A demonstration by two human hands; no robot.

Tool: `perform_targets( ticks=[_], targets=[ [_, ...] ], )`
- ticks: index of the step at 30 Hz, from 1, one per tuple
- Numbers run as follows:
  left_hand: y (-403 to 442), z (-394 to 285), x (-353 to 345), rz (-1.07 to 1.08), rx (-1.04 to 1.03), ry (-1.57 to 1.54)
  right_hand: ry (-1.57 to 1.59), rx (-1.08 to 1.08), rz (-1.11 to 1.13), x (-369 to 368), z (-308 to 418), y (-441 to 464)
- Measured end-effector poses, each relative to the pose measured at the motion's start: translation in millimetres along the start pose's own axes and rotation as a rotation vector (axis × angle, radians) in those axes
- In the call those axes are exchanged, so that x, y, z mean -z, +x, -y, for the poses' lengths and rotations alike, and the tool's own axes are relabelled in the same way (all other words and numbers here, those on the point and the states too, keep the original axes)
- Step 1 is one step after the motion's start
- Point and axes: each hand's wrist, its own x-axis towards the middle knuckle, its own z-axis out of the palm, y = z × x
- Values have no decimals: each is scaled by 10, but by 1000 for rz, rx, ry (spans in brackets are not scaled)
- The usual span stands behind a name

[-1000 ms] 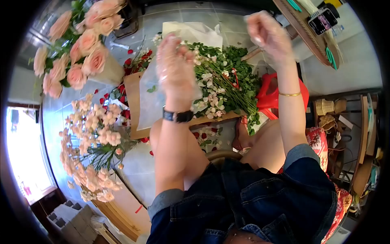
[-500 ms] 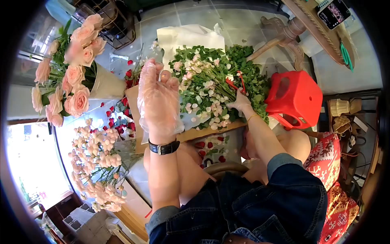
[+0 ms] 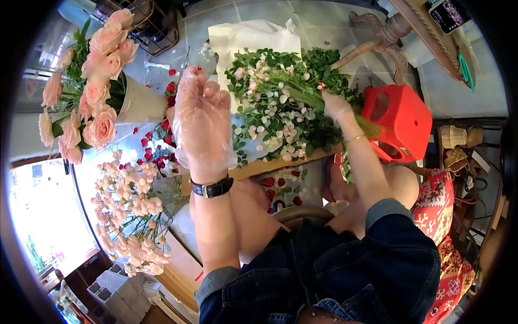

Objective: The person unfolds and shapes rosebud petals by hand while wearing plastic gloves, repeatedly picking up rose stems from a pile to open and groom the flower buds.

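Note:
My left hand (image 3: 204, 124), in a clear plastic glove, is raised palm up. Its fingers are loosely bent and apart, and I see nothing in them. My right hand (image 3: 338, 108), also gloved, is closed around a bunch of green stems (image 3: 302, 93), smeared by motion. The stems stretch from the flower heads at the left past my wrist toward the red stool (image 3: 402, 123). Beneath lies a heap of small pale pink and white roses (image 3: 283, 129) with green leaves. A small red bit (image 3: 321, 86) shows by my right fingers, too blurred to name.
Large pink roses (image 3: 100, 125) stand in a pale bucket (image 3: 143, 101) at the left, with more small peach blooms (image 3: 129, 202) below. Red petals (image 3: 148, 154) litter the floor. White paper (image 3: 253, 38) lies behind the heap. A carved wooden table (image 3: 388, 35) bears a phone (image 3: 448, 15).
My right hand has risen a little and shifted right, lifting the stems off the heap. The red scissors seen by it earlier are mostly out of sight. My left hand moved slightly left.

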Motion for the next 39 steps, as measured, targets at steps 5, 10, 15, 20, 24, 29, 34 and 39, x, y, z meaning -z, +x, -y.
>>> perform_targets(
  ticks=[5, 10, 15, 20, 24, 29, 34, 39],
  targets=[
    [-15, -32, -30, -20, -26, -11, -315, -16, -464, 963, 322, -387],
    [-29, -105, 15, 0, -37, -35, -165, 344, -961, 957, 184, -499],
    [-56, -132, 32, 53, -16, -72, -142, 135, -774, 489, 396, -590],
    [-102, -114, -61, -12, -28, 0, -155, 28, -576, -498, 625, -555],
    [-115, -104, -85, -38, -8, 26, 137, 155, -244, -977, 695, -655],
    [-91, -98, -8, 13, 8, 55, 320, -82, -493, -1268, 225, -76],
    [-60, -38, -49, -21, 22, 68, 104, -231, 158, -1161, -215, 268],
    [-4, 48, -90, -47, 19, 67, 424, 146, -620, -754, -196, 158]
  ],
)
